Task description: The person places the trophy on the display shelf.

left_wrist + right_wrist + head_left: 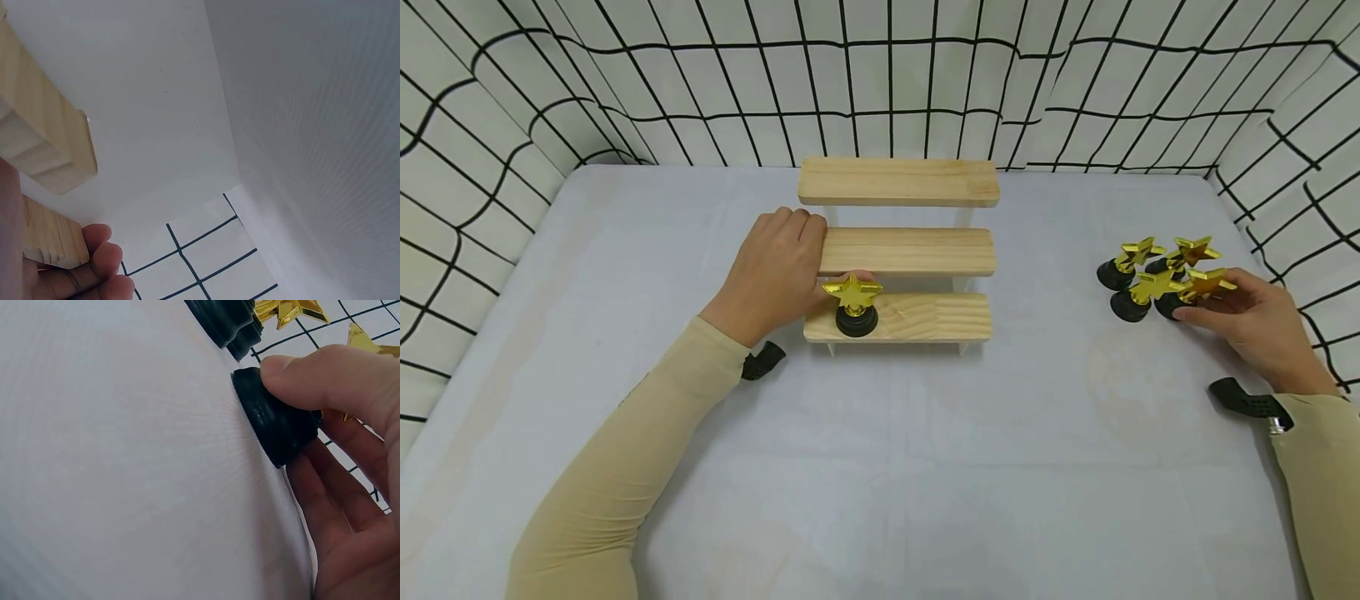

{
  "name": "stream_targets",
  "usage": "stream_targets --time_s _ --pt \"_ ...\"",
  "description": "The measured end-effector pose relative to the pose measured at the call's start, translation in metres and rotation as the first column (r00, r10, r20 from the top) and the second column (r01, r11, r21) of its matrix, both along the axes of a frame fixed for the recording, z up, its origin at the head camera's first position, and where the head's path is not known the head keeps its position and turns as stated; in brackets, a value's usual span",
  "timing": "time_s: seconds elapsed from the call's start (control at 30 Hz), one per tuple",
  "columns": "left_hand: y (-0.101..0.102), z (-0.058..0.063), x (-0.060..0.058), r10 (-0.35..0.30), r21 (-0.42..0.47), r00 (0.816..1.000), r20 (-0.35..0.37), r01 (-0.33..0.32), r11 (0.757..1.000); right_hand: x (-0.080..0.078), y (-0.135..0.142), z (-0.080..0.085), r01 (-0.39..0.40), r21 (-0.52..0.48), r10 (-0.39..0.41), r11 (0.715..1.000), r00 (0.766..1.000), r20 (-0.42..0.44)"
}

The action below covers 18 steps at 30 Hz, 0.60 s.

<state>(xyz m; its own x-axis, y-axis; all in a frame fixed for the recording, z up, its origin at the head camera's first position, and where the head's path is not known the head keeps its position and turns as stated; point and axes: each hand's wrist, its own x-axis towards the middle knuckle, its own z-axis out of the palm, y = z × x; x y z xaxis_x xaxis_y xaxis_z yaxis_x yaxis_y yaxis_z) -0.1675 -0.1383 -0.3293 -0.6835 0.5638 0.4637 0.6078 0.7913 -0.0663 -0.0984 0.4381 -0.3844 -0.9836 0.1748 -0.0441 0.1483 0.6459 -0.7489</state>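
Note:
My left hand (782, 254) holds the left end of the middle plank (917, 252) of a three-step wooden display stand. In the left wrist view its fingers (107, 256) curl round a plank's end. A gold star trophy (854, 304) with a round black base stands on the lowest plank (932, 317), beside the left thumb. At the far right, my right hand (1262, 321) pinches the black base (275, 419) of another star trophy (1208, 283), thumb on one side and fingers on the other. That base is close to the white tabletop.
Several more star trophies (1153, 285) cluster just left of the right hand. The top plank (898, 182) forms the stand's back step. Black wire grid panels (891, 79) border the white table (887, 467) at the back and both sides.

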Motion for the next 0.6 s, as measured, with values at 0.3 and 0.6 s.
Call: stream_targets --time_s 0.3,0.6 --pt "-0.0002 -0.0004 0.0001 0.008 -0.002 1.000 0.010 -0.008 1.000 0.0016 -0.0010 0.0030 0.004 0.003 -0.004 1.000 0.999 -0.048" --pt "-0.0008 -0.0018 0.0007 0.008 0.019 1.000 0.018 -0.009 1.000 0.0025 -0.0013 0.0053 0.027 0.003 -0.027 1.000 0.999 -0.045"
